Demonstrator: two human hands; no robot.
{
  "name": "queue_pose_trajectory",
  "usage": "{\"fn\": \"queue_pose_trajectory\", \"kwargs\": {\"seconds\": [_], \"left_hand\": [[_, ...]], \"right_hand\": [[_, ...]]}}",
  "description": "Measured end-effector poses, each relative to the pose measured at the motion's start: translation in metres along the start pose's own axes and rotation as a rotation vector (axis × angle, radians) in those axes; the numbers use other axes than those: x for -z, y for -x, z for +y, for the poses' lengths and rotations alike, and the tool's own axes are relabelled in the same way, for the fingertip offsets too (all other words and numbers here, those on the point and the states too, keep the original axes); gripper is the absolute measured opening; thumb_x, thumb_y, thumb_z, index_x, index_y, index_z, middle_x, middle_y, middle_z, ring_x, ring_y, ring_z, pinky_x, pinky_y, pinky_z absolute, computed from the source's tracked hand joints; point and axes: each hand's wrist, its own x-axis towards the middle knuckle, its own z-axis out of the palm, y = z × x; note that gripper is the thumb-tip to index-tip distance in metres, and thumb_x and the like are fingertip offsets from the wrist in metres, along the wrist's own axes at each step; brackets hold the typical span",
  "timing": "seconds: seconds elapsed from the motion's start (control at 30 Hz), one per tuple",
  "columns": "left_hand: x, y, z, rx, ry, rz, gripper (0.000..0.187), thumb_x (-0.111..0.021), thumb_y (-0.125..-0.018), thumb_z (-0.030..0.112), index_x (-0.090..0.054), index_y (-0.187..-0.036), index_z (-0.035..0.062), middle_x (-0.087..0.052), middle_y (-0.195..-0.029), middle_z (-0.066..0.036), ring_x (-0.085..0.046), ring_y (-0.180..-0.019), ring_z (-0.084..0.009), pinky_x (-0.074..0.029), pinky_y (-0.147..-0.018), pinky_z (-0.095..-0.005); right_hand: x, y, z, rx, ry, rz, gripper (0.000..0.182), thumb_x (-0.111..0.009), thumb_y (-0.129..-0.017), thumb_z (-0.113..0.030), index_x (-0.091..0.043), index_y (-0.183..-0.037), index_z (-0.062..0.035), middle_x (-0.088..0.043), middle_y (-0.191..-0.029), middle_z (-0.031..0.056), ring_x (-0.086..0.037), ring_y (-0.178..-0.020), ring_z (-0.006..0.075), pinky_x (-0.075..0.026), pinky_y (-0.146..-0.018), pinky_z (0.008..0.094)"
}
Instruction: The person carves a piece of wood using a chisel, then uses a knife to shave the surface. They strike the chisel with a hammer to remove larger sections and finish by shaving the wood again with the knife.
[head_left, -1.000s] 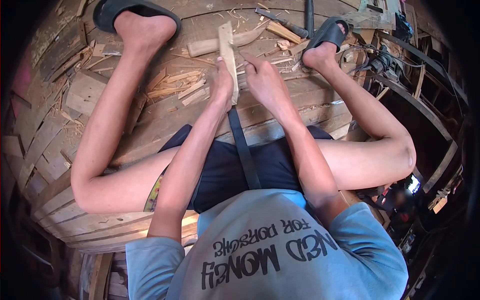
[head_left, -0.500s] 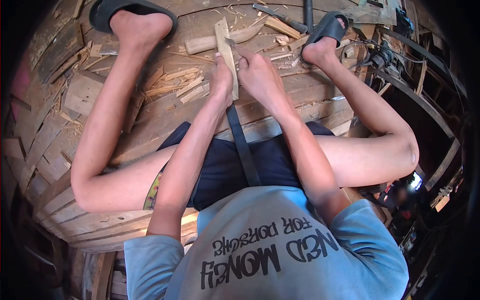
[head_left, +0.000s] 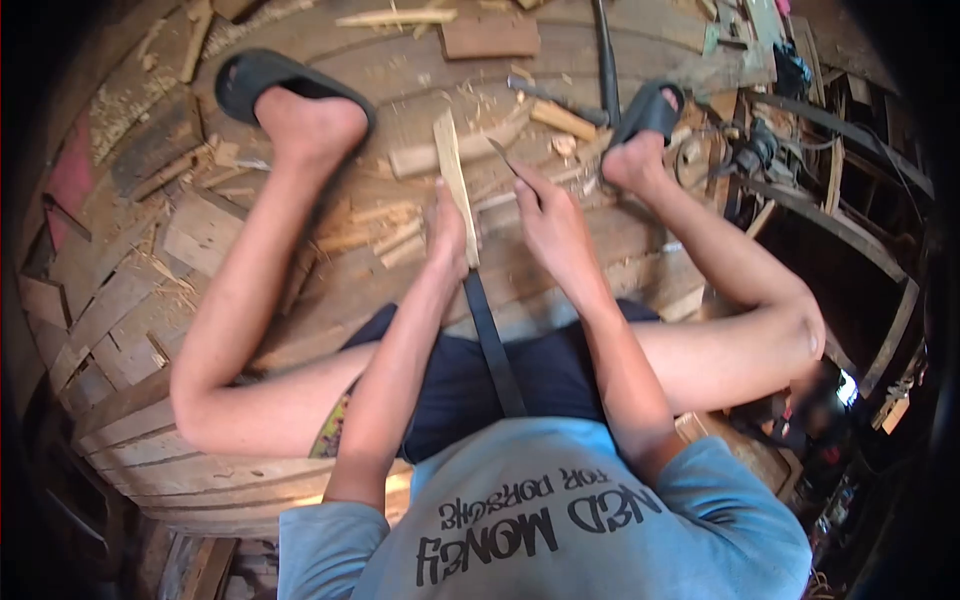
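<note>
A pale wooden strip (head_left: 456, 185) stands out from my left hand (head_left: 447, 225), whose fingers are wrapped round its lower part. In my right hand (head_left: 552, 222) is a knife (head_left: 503, 155), its short blade pointing up and to the left. The blade is apart from the strip, a little to its right; the handle is hidden in my fist. A dark flat band (head_left: 490, 340) runs from my lap up to the strip's lower end. Behind the strip, a thicker piece of wood (head_left: 415, 160) lies crosswise on the planks.
Wood shavings and offcuts (head_left: 400, 240) litter the plank floor (head_left: 560, 265). Near my right sandal (head_left: 645, 125) lie a dark-handled tool (head_left: 555, 100) and a dark rod (head_left: 607, 65). A flat reddish-brown block (head_left: 490, 37) lies farther off. Cables and a dark device (head_left: 755, 150) are at right.
My right hand has drawn back to the right, taking the knife blade off the wooden strip. My left hand still grips the strip. The view has tilted, showing more floor ahead.
</note>
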Motion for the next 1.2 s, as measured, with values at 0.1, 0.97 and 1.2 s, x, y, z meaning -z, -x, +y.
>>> {"fn": "queue_pose_trajectory", "kwargs": {"seconds": [0.1,0.97,1.2], "left_hand": [[0.002,-0.003,0.001,-0.020,-0.015,0.012,0.056,-0.025,-0.101,0.062,-0.048,-0.079,0.0156,-0.042,-0.055,0.003,-0.041,-0.041,-0.0115,-0.036,-0.037,-0.0283],[0.013,-0.013,0.008,0.137,0.365,-0.241,0.066,-0.025,-0.093,0.075,-0.041,-0.075,0.0140,-0.033,-0.051,0.001,-0.034,-0.040,-0.0141,-0.028,-0.038,-0.0286],[0.003,-0.016,0.002,0.113,0.345,-0.240,0.070,-0.022,-0.091,0.079,-0.043,-0.076,0.0137,-0.036,-0.053,0.000,-0.038,-0.044,-0.0146,-0.032,-0.042,-0.0295]], "right_hand": [[-0.006,-0.019,0.024,-0.096,0.075,0.028,0.039,-0.047,-0.096,-0.018,-0.058,-0.132,-0.0075,-0.064,-0.099,0.0312,-0.062,-0.095,0.0470,-0.048,-0.084,0.0517],[-0.017,-0.315,-0.047,0.569,0.884,-0.008,0.033,-0.053,-0.092,-0.019,-0.053,-0.123,-0.0102,-0.063,-0.120,0.0178,-0.064,-0.103,0.0380,-0.052,-0.086,0.0494],[0.072,-0.077,-0.017,0.277,0.208,-0.310,0.048,-0.063,-0.085,-0.018,-0.052,-0.128,-0.0018,-0.066,-0.093,0.0263,-0.066,-0.088,0.0412,-0.051,-0.076,0.0456]]}}
